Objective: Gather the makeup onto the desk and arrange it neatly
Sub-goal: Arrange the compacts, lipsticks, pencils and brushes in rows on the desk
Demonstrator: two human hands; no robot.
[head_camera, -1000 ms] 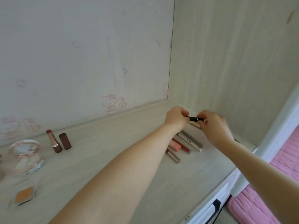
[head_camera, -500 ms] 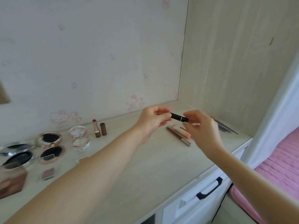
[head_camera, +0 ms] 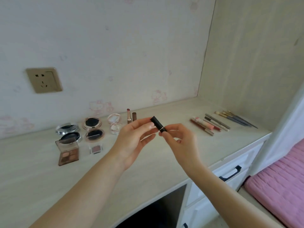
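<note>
Both hands held a short black cylindrical lipstick tube with a thin gold band above the pale wood-grain desk, near the middle of the view. The left hand pinched its upper capped end between thumb and fingers, palm turned toward the camera. The right hand pinched the lower end, its fingers curled round the base. The tube was tilted, its cap pointing to about 10 o'clock, and it was clear of the desk.

At 12 o'clock from the tube, near the wall, an uncapped pink-gold lipstick stood upright with its brown cap standing just beside it. At 9 o'clock lay a clear round compact, a rose-gold round compact opened flat, a silver round compact opened flat, a small clear square eyeshadow pot and an open brown eyeshadow palette. At 3 o'clock a row of slim lip pencils and gloss tubes lay side by side, and beyond them a row of grey-handled makeup brushes near the side panel.

A beige wall socket sat on the wall at 10 o'clock. White drawers with a dark handle and a pink quilted bed cover showed at 4 o'clock
</note>
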